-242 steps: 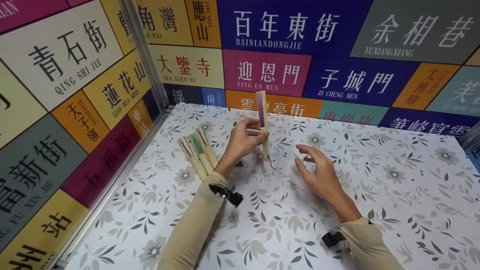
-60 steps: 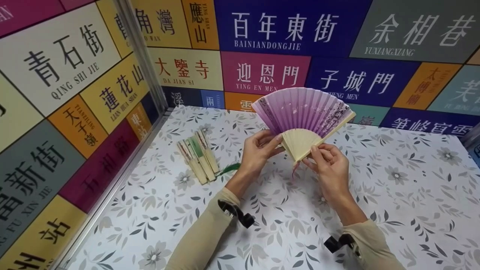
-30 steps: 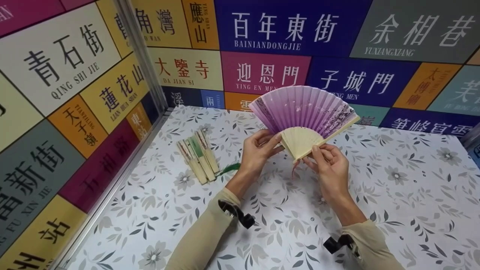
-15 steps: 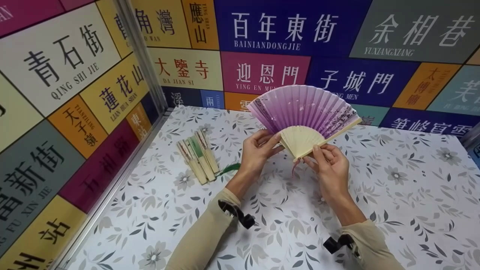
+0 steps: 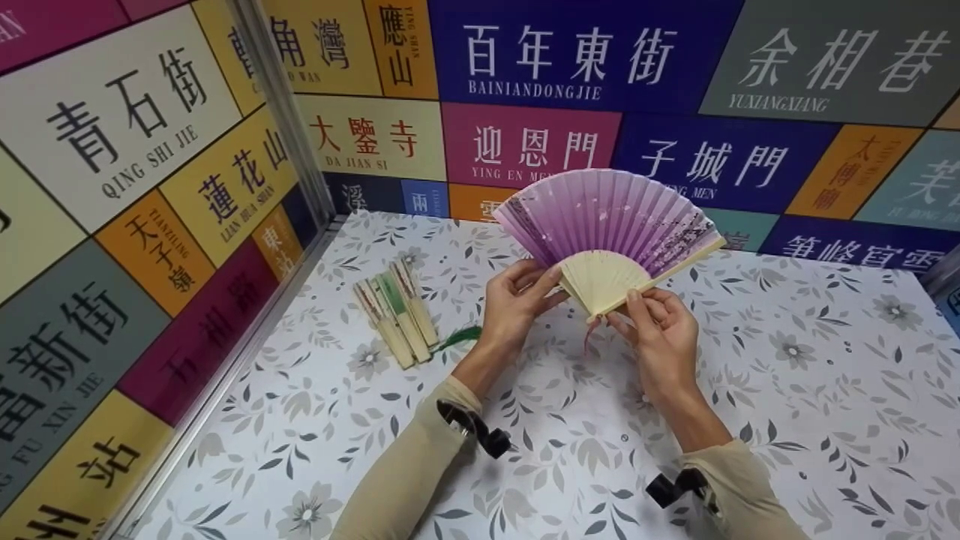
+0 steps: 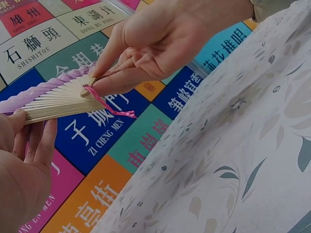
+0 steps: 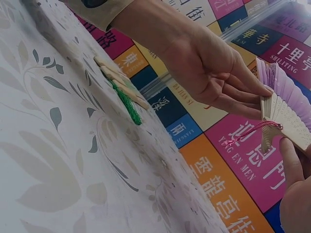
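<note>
A purple folding fan with white and dark blossom print is spread wide above the table, its pale ribs converging at the bottom. My left hand pinches the fan's left edge between thumb and fingers. On the other side my right hand pinches the right guard stick low down, close to the pivot. From the pivot hangs a pink cord tassel, seen clearly in the left wrist view. Several folded fans lie side by side on the table, left of my left hand. A green tassel trails from them.
The table wears a white cloth with grey flowers and leaves. Panels with large Chinese lettering stand behind it and along the left, meeting at a metal corner post. Black camera mounts sit on both wrists.
Eight seconds ago the purple fan was folded upright in my left hand, the right hand free. Both hands then held it spread; over the last two seconds it has opened slightly wider.
</note>
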